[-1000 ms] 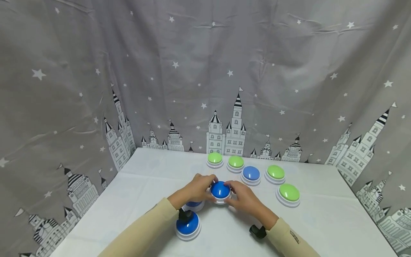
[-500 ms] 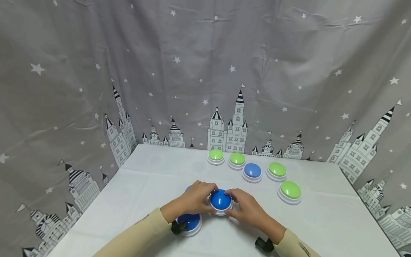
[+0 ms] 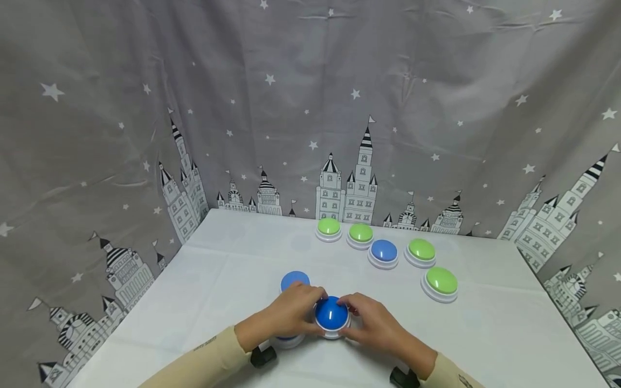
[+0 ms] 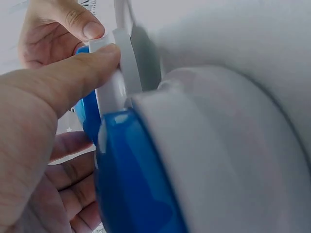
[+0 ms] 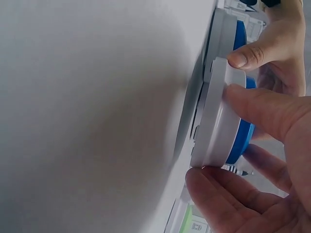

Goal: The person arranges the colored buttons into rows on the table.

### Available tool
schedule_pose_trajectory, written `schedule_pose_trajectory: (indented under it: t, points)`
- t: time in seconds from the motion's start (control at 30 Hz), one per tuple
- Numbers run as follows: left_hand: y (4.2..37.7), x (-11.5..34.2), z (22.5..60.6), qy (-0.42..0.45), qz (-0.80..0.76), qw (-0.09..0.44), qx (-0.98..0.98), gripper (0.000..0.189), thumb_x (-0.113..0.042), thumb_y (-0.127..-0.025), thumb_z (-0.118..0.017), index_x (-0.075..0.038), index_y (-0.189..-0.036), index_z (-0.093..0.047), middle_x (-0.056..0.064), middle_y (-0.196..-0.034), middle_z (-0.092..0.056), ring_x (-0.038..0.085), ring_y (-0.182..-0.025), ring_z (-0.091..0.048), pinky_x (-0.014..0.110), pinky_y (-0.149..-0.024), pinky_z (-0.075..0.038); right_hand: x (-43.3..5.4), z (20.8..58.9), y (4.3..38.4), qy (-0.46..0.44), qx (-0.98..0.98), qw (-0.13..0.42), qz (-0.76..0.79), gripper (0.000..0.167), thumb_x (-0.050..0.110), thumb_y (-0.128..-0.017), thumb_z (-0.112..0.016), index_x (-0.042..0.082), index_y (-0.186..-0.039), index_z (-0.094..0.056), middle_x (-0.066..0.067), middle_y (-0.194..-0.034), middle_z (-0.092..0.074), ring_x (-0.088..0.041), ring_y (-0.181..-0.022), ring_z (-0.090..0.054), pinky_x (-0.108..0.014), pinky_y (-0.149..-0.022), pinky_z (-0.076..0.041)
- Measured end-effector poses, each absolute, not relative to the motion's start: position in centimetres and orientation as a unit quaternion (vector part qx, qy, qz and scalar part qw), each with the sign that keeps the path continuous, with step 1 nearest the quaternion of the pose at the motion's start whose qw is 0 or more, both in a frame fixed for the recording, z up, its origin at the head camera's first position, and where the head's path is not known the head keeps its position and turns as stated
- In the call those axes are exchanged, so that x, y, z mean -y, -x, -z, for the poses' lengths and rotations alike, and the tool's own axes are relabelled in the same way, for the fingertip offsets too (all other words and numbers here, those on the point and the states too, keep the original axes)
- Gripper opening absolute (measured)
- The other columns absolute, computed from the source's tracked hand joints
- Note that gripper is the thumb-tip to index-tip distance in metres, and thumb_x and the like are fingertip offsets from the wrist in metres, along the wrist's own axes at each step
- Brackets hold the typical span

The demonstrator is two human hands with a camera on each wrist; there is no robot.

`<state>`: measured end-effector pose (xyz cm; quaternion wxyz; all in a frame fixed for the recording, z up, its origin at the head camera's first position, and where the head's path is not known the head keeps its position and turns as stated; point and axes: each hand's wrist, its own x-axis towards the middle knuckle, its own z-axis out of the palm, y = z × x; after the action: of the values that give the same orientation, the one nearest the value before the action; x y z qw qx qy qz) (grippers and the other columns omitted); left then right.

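Observation:
A round push button with a blue dome (image 3: pixel 332 313) and white base is held between both hands in the head view. My left hand (image 3: pixel 293 314) grips its left side, the thumb on the white base (image 4: pixel 111 90). From the other side my right hand (image 3: pixel 373 326) grips it, with the thumb on the base and fingers curled about the rim, as the right wrist view shows. Another blue button (image 3: pixel 295 279) sits just beyond my left hand. A third blue button (image 4: pixel 136 174) lies under the left wrist, mostly covered in the head view.
On the white tabletop (image 3: pixel 233 253), farther back and right, stand several green buttons (image 3: pixel 442 281) and one blue button (image 3: pixel 384 250). A grey curtain (image 3: pixel 271 108) with castles and stars encloses the table's back and sides. Dark wrist cameras (image 3: pixel 263 356) hang below the wrists.
Both hands have drawn the held blue button toward the person. The blue button beyond the left hand has come into view, while the nearer one is now mostly covered. The head view has tilted down.

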<state>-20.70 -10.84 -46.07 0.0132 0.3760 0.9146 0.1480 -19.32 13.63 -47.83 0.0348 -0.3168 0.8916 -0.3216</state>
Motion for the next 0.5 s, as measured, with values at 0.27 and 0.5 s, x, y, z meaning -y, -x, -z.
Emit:
schedule_pose_trajectory:
  t: [0.27,0.5]
  points:
    - [19.9,11.2,46.4,-0.382,-0.148,0.01,-0.912,0.063,-0.056,-0.077,-0.079,-0.018,-0.122,-0.056,-0.007,-0.117,-0.064,0.007,-0.108,-0.057,0.035,-0.094,-0.041,-13.5,47.9,18.8,0.322,-0.893,0.044,0.311,0.052,0.035,-0.081,-0.083,0.017,-0.125,-0.061,0.007,-0.115,-0.062,-0.006,-0.099,-0.059,-0.026,-0.087,-0.053]
    - [19.5,11.4,46.7,-0.379,-0.15,0.01,-0.913,0.062,-0.058,-0.077,-0.078,-0.02,-0.121,-0.055,-0.008,-0.116,-0.064,0.006,-0.107,-0.057,0.035,-0.096,-0.042,-13.3,47.8,18.5,0.333,-0.89,0.05,0.306,0.051,0.034,-0.082,-0.082,0.017,-0.125,-0.062,0.007,-0.116,-0.062,-0.005,-0.101,-0.059,-0.026,-0.089,-0.053]
